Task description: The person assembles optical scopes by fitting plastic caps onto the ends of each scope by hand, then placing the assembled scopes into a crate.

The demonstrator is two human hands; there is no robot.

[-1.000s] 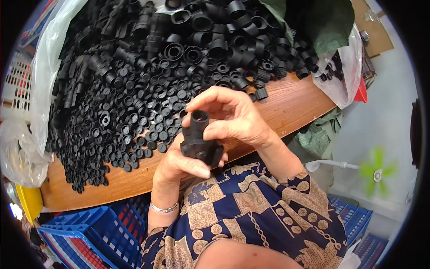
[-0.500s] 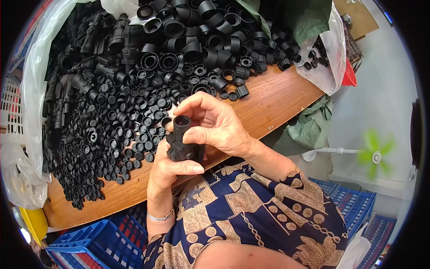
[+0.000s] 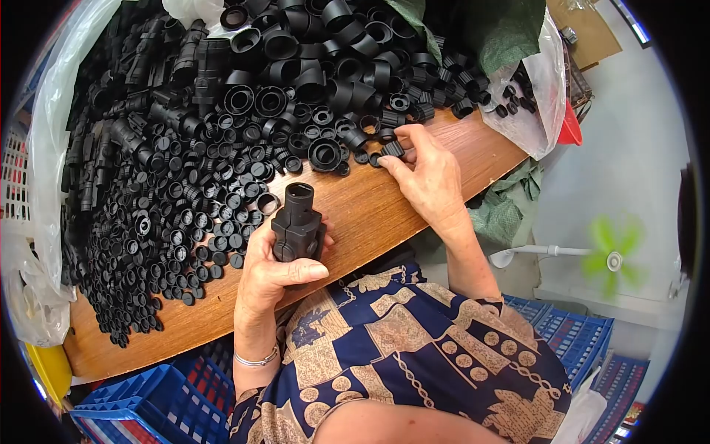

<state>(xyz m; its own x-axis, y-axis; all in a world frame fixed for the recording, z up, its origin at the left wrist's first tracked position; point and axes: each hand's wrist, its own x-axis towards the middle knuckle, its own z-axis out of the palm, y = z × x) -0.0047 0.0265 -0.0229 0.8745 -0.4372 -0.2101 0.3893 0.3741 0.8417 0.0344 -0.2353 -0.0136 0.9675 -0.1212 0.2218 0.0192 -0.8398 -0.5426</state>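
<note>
My left hand (image 3: 268,281) is closed around a black plastic scope-like housing (image 3: 299,220), its short round tube pointing up with the open end showing. The thumb lies across the lower front of the housing. Out at the edge of the parts pile, my right hand (image 3: 427,176) has thumb and fingers closed on a ribbed black ring (image 3: 392,149). Small black rings and a wide flanged ring (image 3: 325,154) lie just left of those fingertips. Many small slotted black caps (image 3: 214,244) are heaped left of the housing.
Larger black cups and tubes (image 3: 281,44) are piled at the back of the wooden table (image 3: 370,229). Clear plastic sheeting (image 3: 52,148) borders the heap. Blue crates (image 3: 148,399) stand below the front edge. A green fan (image 3: 614,260) is at the right.
My right hand has left the top of the housing and moved away to the ribbed ring at the pile's edge. My left hand still holds the housing.
</note>
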